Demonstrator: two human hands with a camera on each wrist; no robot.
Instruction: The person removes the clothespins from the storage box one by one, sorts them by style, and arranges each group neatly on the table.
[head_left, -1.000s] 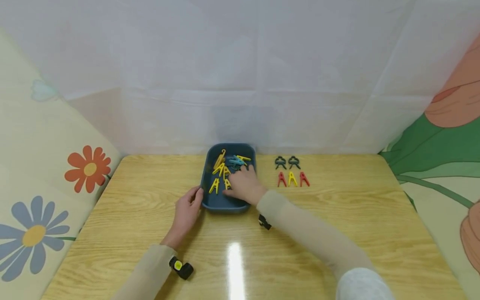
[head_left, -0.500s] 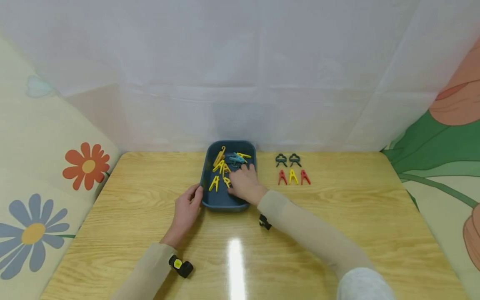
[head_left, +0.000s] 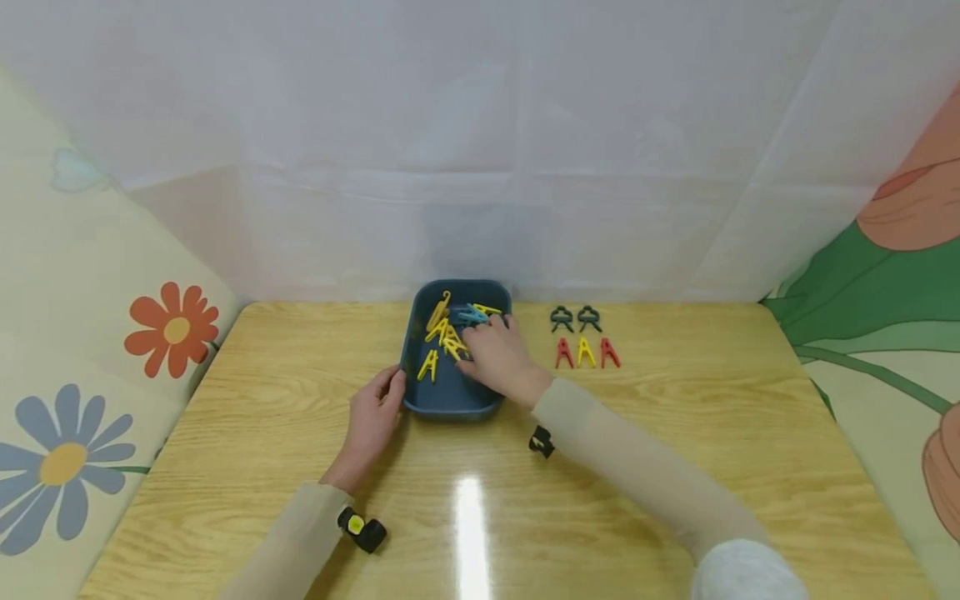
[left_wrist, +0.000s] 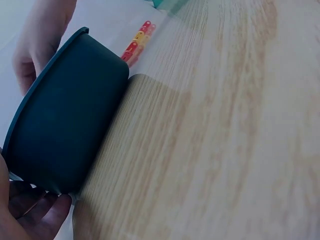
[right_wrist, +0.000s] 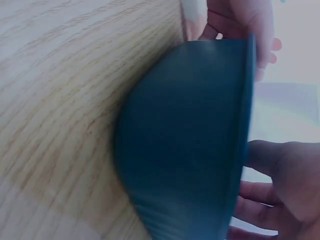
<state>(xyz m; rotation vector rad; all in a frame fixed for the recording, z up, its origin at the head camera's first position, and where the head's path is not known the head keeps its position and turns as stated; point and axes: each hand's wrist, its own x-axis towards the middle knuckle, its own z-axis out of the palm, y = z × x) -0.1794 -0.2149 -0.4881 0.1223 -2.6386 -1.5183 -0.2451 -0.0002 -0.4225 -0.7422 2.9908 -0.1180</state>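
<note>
A dark blue plastic bin (head_left: 450, 414) stands on the table with several clips inside, among them yellow clothespins (head_left: 428, 366) and a light blue clothespin (head_left: 472, 315). My left hand (head_left: 372, 417) grips the bin's left side, thumb at the rim, fingers (left_wrist: 57, 215) under the outer wall. Over the right rim, my right hand (head_left: 498, 354) reaches inside, close beside a yellow clothespin (head_left: 453, 346). In the right wrist view, its thumb and fingers spread apart and their tips are hidden behind the bin wall; whether they pinch a clip I cannot tell.
Right of the bin, two dark green clips (head_left: 562, 318) form a back row. In front of them lie a red clothespin (head_left: 564, 353), a yellow one (head_left: 586, 352) and another red one (head_left: 610, 352). A white sheet (head_left: 360, 242) hangs behind the table.
My right hand has shifted slightly right and back inside the bin. The yellow clothespin beside it has moved farther back, toward the other yellow ones. My left hand keeps its place.
</note>
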